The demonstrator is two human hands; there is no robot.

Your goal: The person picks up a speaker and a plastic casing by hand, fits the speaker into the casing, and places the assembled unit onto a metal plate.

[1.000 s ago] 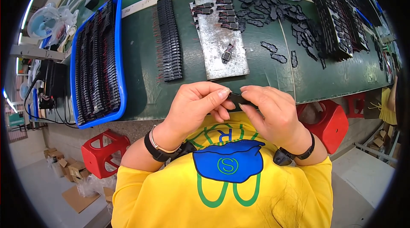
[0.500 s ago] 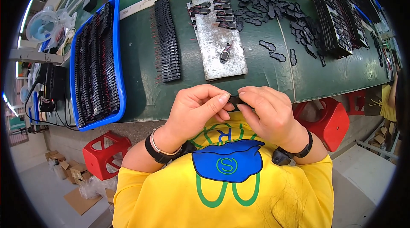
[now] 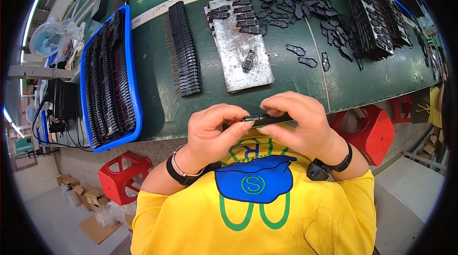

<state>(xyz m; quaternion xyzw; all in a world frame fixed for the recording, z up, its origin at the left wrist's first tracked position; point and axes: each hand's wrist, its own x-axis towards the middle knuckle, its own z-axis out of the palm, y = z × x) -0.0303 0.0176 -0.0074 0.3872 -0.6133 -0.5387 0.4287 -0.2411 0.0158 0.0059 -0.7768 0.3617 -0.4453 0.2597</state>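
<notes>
In front of my chest, at the table's near edge, a slim black plastic part [image 3: 256, 118] is held level. My left hand [image 3: 215, 128] pinches its left end between thumb and fingers. My right hand [image 3: 301, 120] is around the other end, thumb and forefinger parted, one below and one above it; whether a fingertip touches it I cannot tell. Beyond my hands lies a scuffed metal plate [image 3: 243, 66]. One small black module with a red wire [image 3: 248, 61] rests on it, and several similar modules [image 3: 245, 15] line its far end.
Left of the plate runs a row of stacked black parts [image 3: 185, 49] with red wires. A blue tray [image 3: 136, 111] of such rows stands farther left. Loose black plates [image 3: 300, 9] are heaped at the back right, near stacked loaded plates [image 3: 369, 26]. Red stools [image 3: 369, 135] flank me.
My right thumb and forefinger have spread apart from their pinch, and more of the black part shows. My left hand keeps its hold. The view has shifted slightly.
</notes>
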